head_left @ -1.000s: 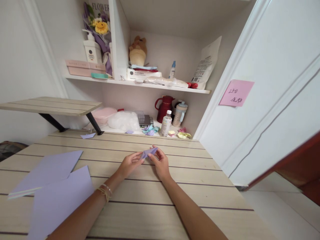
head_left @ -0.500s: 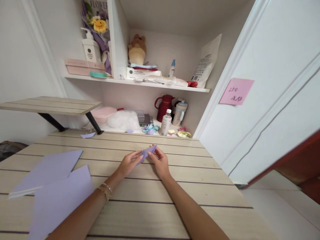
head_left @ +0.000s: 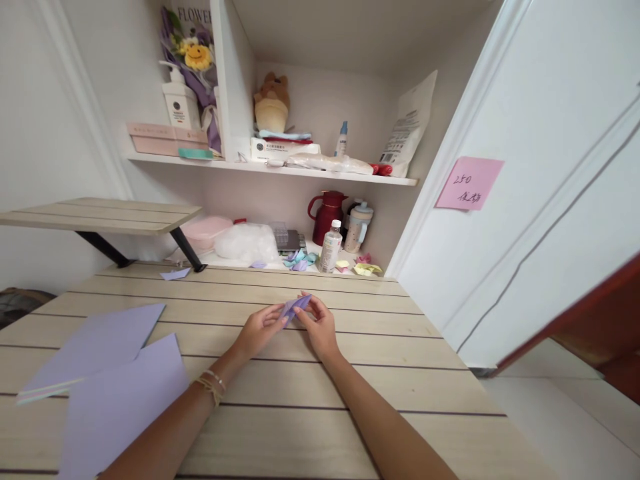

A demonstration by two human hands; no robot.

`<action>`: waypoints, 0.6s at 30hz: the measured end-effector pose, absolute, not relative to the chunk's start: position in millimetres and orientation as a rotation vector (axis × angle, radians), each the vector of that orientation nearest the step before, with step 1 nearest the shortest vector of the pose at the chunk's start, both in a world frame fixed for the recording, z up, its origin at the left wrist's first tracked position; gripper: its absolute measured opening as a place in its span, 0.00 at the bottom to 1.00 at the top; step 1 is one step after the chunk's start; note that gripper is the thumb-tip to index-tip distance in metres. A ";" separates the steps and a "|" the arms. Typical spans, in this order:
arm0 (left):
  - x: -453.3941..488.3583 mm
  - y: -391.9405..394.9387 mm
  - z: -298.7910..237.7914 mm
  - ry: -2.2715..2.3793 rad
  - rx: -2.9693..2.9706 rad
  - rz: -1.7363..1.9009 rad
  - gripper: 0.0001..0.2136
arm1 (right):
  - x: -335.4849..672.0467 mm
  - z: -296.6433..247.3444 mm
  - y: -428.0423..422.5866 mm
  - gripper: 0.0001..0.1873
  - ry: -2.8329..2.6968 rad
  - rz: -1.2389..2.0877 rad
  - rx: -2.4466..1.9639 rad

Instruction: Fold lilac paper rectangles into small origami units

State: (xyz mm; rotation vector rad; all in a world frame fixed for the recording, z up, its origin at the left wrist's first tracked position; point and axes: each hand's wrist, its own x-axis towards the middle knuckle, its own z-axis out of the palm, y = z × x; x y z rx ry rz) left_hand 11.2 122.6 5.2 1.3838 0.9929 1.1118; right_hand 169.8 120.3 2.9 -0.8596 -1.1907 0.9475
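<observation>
A small folded piece of purple paper is held between both hands, above the middle of the slatted tabletop. My left hand pinches its left end between thumb and fingers. At its right side, my right hand grips the paper, the thumb pressed on the near face and the fingers behind. Parts of the paper are covered by the fingers. Off to the left lie a stack of purple sheets and a loose purple sheet, which my left forearm partly overlaps.
A raised wooden stand occupies the back left, with a purple scrap near its leg. Along the back are folded coloured papers, a clear bottle, a red jug and a plastic bag. A shelf hangs above.
The purple paper has turned slightly and shows more of its folded layers near the right thumb. Both hands keep their hold in nearly the same place. The camera view has shifted a little.
</observation>
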 end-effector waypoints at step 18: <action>19.2 106.0 11.1 0.839 1.649 1.065 0.28 | 157.0 3.6 107.8 0.18 -1.367 0.730 -0.938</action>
